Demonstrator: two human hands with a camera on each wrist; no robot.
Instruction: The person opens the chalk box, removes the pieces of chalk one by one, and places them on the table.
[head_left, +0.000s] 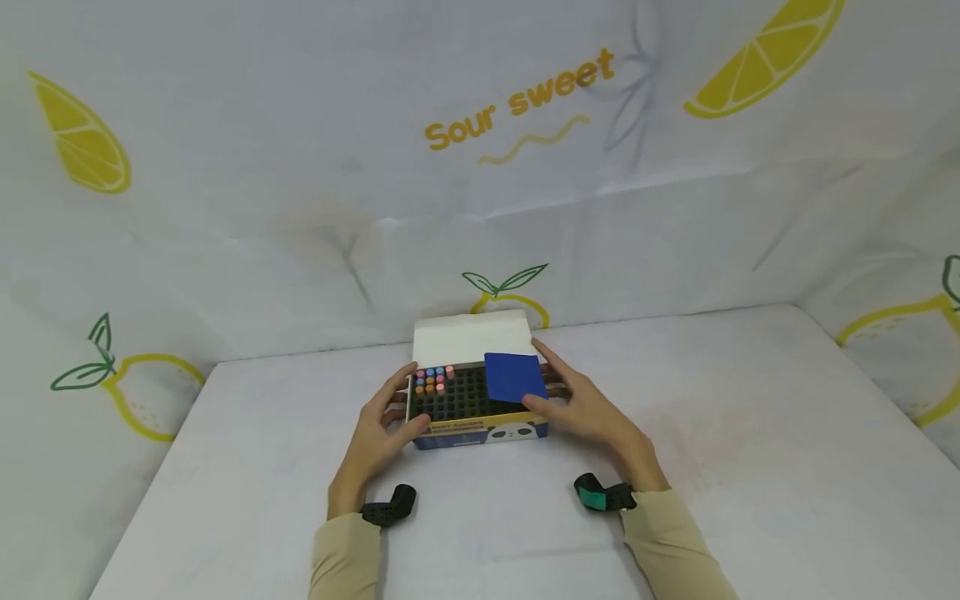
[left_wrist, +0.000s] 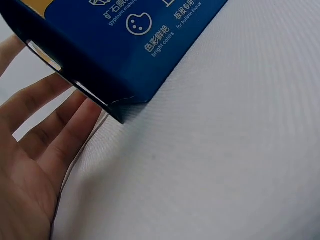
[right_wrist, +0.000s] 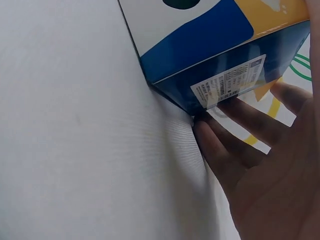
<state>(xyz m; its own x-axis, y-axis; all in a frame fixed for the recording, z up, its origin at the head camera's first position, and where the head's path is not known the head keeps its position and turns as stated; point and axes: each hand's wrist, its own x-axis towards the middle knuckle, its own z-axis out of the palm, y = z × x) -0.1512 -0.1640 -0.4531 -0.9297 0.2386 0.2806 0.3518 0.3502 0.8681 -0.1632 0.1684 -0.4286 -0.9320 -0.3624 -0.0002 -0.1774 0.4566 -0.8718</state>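
A chalk box (head_left: 480, 429) with a blue and yellow printed front sits on the table, its white lid (head_left: 471, 335) raised at the back. Inside is a black grid of holes (head_left: 465, 393), with several coloured chalk sticks (head_left: 431, 380) in the left part. A flat blue square (head_left: 513, 377) covers the grid's right part. My left hand (head_left: 377, 433) grips the left end, thumb at the front edge and fingers along the side. At the right end, my right hand (head_left: 588, 408) holds the box, its thumb on the blue square's corner and fingertips against the labelled end panel (right_wrist: 227, 82).
A white cloth covers the table (head_left: 480, 533) and rises behind as a backdrop (head_left: 300, 167) printed with lemons and lettering. The backdrop stands close behind the raised lid. Each wrist wears a black camera mount, one left (head_left: 390, 506) and one right (head_left: 603, 493).
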